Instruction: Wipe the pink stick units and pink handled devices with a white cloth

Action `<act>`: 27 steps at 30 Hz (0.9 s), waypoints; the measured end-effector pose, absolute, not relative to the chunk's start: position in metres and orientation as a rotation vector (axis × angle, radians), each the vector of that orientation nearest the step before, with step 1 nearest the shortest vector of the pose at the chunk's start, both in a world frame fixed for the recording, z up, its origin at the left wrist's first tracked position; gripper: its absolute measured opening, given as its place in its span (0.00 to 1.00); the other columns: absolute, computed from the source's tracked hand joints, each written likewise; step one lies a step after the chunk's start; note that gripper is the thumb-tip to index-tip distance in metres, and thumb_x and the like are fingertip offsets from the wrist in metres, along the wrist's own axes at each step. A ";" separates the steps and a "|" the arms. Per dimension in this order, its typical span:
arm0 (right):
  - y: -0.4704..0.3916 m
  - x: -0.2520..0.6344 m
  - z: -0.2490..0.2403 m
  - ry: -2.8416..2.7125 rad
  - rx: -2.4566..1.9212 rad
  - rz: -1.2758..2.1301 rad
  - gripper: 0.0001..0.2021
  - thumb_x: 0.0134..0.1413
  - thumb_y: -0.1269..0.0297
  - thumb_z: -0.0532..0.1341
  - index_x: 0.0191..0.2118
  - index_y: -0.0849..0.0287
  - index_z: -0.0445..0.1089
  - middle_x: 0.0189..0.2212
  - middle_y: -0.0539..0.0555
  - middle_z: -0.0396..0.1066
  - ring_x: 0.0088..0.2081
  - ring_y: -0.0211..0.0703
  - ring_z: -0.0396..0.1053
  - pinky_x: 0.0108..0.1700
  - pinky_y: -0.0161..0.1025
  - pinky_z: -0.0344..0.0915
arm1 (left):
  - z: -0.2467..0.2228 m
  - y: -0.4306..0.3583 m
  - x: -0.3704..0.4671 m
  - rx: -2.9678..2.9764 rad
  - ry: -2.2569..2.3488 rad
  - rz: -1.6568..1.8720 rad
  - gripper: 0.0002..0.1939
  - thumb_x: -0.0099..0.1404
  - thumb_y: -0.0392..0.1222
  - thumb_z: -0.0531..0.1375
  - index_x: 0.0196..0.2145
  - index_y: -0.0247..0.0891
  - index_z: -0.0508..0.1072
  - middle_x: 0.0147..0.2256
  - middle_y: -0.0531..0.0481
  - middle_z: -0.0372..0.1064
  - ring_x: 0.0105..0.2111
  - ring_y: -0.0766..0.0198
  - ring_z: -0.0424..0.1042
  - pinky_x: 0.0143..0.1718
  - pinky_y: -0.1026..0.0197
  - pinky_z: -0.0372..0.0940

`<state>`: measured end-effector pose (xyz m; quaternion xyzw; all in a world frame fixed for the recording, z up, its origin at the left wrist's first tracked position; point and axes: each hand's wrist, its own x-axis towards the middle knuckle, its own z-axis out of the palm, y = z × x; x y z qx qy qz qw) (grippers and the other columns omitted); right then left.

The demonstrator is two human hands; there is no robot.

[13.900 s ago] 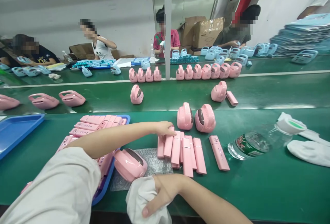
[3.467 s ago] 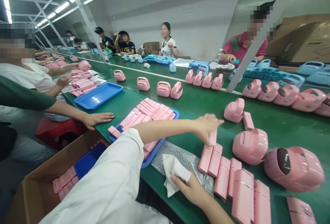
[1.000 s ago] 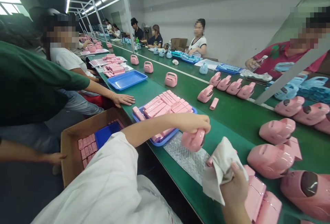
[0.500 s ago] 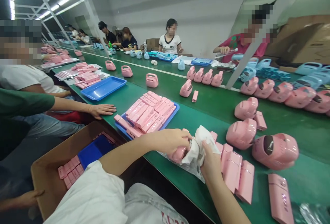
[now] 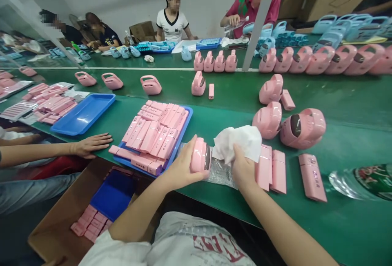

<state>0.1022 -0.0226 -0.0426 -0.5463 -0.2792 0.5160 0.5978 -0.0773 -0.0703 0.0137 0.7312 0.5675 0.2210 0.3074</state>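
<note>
My left hand (image 5: 179,168) grips a glossy pink plastic housing (image 5: 198,156) with a dark oval window, held just above the green bench. In my right hand (image 5: 243,170) is a crumpled white cloth (image 5: 237,141), pinched between thumb and fingers beside the housing. Clear bubble wrap (image 5: 222,173) lies beneath both hands. Slim pink cases (image 5: 263,172) rest right of the cloth, partly hidden by it. To my left, a blue tray (image 5: 190,115) carries many pink cases (image 5: 150,135). Pink handled housings (image 5: 303,129) stand farther right.
A co-worker's hand (image 5: 92,144) lies flat on the bench edge near another blue tray (image 5: 82,115). Below sits a cardboard box (image 5: 52,225) with pink pieces. A bottle (image 5: 370,180) lies at right. A metal post (image 5: 257,25) rises beyond a row of pink housings (image 5: 297,60).
The view has swung right and downward. My left hand has lifted the pink housing, turning its dark window toward the cloth. The cloth is now apart from it, in my right hand only.
</note>
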 end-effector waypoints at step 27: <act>-0.039 0.084 -0.053 -1.751 -0.792 1.032 0.25 0.66 0.54 0.46 0.65 0.56 0.52 0.61 0.59 0.60 0.64 0.49 0.55 0.66 0.52 0.50 | -0.015 -0.045 -0.063 1.592 1.425 1.343 0.25 0.66 0.49 0.54 0.57 0.34 0.66 0.56 0.40 0.66 0.59 0.51 0.63 0.60 0.51 0.58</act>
